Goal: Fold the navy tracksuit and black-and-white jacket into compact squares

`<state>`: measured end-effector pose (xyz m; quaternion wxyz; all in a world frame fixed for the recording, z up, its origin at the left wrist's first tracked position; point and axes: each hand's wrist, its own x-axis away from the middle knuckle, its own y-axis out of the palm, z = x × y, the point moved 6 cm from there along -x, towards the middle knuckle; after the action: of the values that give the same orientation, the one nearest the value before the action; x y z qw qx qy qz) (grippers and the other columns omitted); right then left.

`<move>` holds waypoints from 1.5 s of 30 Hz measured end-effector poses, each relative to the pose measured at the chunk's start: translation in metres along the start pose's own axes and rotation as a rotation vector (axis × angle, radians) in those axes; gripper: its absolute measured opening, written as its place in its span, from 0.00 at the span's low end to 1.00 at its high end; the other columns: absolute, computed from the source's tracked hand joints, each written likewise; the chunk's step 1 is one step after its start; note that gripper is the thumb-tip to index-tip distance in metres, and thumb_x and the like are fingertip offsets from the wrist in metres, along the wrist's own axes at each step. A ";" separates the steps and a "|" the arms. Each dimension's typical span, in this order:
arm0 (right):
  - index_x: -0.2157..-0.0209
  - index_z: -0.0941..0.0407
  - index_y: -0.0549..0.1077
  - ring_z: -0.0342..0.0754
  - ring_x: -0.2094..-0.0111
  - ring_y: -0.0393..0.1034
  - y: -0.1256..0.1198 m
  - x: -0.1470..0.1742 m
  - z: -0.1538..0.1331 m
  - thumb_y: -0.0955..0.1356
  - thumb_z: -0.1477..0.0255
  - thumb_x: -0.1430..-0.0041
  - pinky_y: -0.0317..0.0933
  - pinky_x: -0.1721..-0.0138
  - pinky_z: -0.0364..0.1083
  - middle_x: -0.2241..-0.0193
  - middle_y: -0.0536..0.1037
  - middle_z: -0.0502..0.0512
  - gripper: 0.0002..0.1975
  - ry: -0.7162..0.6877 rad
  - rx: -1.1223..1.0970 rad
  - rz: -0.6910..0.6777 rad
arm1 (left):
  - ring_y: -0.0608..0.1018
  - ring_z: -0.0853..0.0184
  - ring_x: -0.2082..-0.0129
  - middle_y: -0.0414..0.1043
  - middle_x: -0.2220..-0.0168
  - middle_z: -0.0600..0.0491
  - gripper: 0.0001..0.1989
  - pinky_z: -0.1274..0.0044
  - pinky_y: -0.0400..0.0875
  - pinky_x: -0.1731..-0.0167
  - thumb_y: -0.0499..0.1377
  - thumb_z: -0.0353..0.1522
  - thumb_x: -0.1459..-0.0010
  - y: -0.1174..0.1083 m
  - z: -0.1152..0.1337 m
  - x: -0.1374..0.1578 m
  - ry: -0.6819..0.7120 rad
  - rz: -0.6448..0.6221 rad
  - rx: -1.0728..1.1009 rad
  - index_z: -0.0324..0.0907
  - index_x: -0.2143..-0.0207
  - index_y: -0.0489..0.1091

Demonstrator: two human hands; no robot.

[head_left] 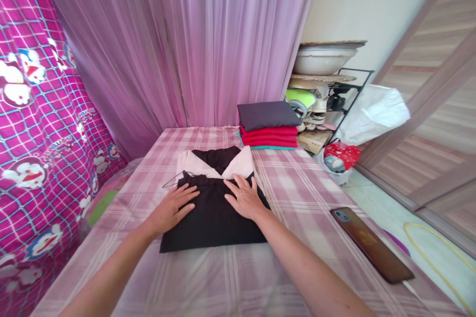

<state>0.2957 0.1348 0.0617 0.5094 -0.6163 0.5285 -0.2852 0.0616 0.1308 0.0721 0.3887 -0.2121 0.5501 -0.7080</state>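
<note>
A black garment with a white collar-like part lies folded on the plaid cloth of the table. My left hand rests flat on the garment's left side, fingers spread. On its right side, near the upper fold, my right hand also lies flat with the fingers apart. A thin dark cord loops out from the garment's left edge. Whether the black and white parts are one garment, I cannot tell.
Behind to the right stands a stack of folded clothes, dark grey over red and teal. A phone with a white cable lies near the table's right edge. Beyond are a shoe rack, a white bag and purple curtains.
</note>
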 end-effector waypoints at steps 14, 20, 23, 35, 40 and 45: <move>0.34 0.54 0.59 0.56 0.34 0.53 -0.023 0.124 0.072 0.68 0.59 0.40 0.52 0.35 0.59 0.34 0.60 0.63 0.36 -0.284 -0.021 -0.095 | 0.63 0.54 0.35 0.63 0.35 0.45 0.31 0.56 0.53 0.35 0.53 0.51 0.38 -0.001 -0.009 0.063 0.052 -0.017 -0.082 0.49 0.36 0.60; 0.31 0.54 0.52 0.57 0.33 0.51 -0.013 0.126 0.076 0.71 0.65 0.43 0.49 0.34 0.61 0.33 0.58 0.63 0.42 -0.319 0.074 -0.116 | 0.52 0.49 0.31 0.47 0.30 0.39 0.58 0.51 0.43 0.35 0.63 0.58 0.54 0.011 -0.011 0.071 0.088 -0.205 -0.186 0.47 0.29 0.39; 0.32 0.53 0.53 0.56 0.33 0.53 -0.012 0.123 0.077 0.70 0.70 0.42 0.52 0.35 0.61 0.34 0.61 0.62 0.39 -0.368 0.104 -0.047 | 0.54 0.50 0.31 0.49 0.30 0.39 0.56 0.53 0.45 0.34 0.64 0.55 0.52 0.013 -0.009 0.071 0.100 -0.159 -0.212 0.46 0.30 0.40; 0.40 0.52 0.68 0.56 0.41 0.66 -0.041 0.102 0.069 0.64 0.70 0.39 0.58 0.38 0.60 0.43 0.73 0.60 0.25 -0.285 -0.038 -0.051 | 0.72 0.61 0.42 0.72 0.43 0.48 0.23 0.58 0.53 0.34 0.49 0.40 0.35 -0.016 0.001 0.069 0.043 0.071 -0.061 0.47 0.40 0.63; 0.49 0.52 0.76 0.55 0.53 0.75 -0.102 0.100 0.049 0.62 0.61 0.36 0.68 0.50 0.54 0.55 0.81 0.58 0.20 -0.179 -0.234 -0.078 | 0.80 0.60 0.55 0.80 0.55 0.51 0.24 0.66 0.69 0.44 0.49 0.49 0.37 -0.066 0.025 0.073 -0.107 0.171 0.099 0.46 0.49 0.71; 0.58 0.52 0.79 0.54 0.62 0.76 -0.143 0.077 0.045 0.61 0.55 0.36 0.70 0.57 0.52 0.63 0.83 0.53 0.21 -0.058 -0.362 -0.153 | 0.80 0.60 0.62 0.80 0.64 0.54 0.29 0.71 0.76 0.60 0.47 0.55 0.41 -0.098 0.033 0.071 -0.361 0.225 0.222 0.46 0.55 0.74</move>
<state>0.4086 0.0661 0.1656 0.3820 -0.7444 0.5077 -0.2055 0.0116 0.0642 0.1657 0.5781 -0.2289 0.4106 -0.6670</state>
